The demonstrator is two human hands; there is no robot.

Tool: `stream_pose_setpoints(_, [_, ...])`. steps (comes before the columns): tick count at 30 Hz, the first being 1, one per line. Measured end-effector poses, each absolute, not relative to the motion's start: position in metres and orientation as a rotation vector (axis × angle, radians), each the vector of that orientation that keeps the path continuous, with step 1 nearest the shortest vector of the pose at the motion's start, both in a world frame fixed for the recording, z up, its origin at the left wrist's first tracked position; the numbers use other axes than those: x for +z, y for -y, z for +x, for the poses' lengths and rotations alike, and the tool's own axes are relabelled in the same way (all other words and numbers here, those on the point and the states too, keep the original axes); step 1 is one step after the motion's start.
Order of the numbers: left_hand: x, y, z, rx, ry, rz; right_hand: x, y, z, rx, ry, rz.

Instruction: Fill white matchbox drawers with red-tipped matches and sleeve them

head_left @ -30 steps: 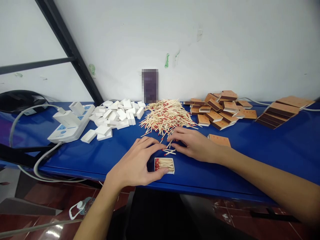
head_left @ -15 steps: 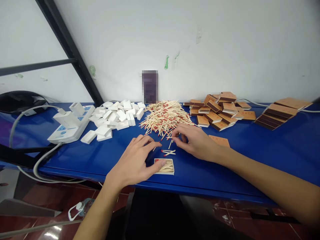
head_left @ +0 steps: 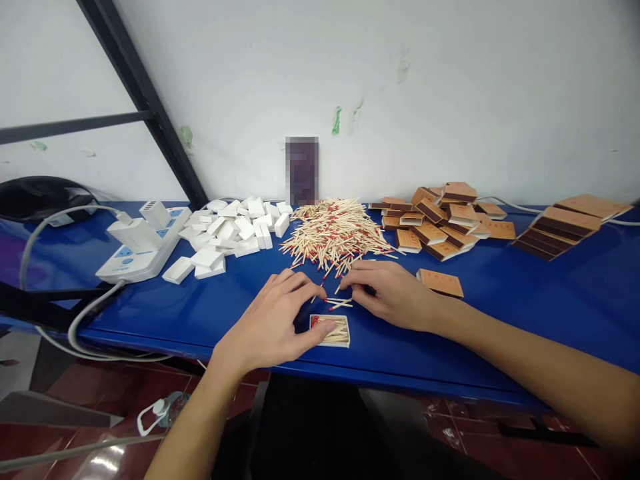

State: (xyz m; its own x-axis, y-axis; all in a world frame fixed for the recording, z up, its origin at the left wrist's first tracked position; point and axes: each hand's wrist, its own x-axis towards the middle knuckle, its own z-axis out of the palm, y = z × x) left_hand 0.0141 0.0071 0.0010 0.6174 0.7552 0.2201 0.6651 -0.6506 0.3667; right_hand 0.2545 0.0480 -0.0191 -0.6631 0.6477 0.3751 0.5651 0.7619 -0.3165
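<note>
A small white matchbox tray (head_left: 334, 333) filled with red-tipped matches lies near the front edge of the blue table (head_left: 525, 300). My left hand (head_left: 273, 323) rests beside it with the fingers arched apart and the thumb lying across the tray's left end. My right hand (head_left: 393, 293) is just beyond the tray, fingers curled together over a few loose matches (head_left: 340, 304) at the near edge of the big match pile (head_left: 335, 233). What its fingertips pinch is partly hidden.
A heap of empty white trays (head_left: 230, 230) lies left of the match pile, beside a white power strip (head_left: 140, 243) with cables. Brown matchbox sleeves (head_left: 440, 220) are heaped at the right, one single sleeve (head_left: 441, 283) nearer, and a stack (head_left: 570, 223) far right. A wall stands behind.
My left thumb has slid from the tray's front edge onto its left end. My right hand reached to the pile's edge and has come back toward the tray with curled fingers.
</note>
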Motion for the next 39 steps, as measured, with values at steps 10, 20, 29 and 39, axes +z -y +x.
stream_pose_setpoints(10, [-0.0014, -0.0097, 0.0156, 0.499, -1.312, 2.613, -0.0216, -0.0473, 0.2543, 0.199, 2.538, -0.86])
stream_pose_setpoints(20, [-0.0045, -0.0111, 0.0139, 0.568, -1.286, 2.573, -0.0226, -0.0465, 0.2526, 0.194, 2.514, -0.768])
stream_pose_setpoints(29, [-0.0011, -0.0068, 0.0121, 0.581, -1.052, 2.539, -0.0225, -0.046, 0.2525, 0.219, 2.507, -0.736])
stream_pose_setpoints(39, [0.0023, -0.0072, 0.0125, 0.559, -1.062, 2.531, -0.0246, -0.0482, 0.251, 0.214, 2.444, -0.765])
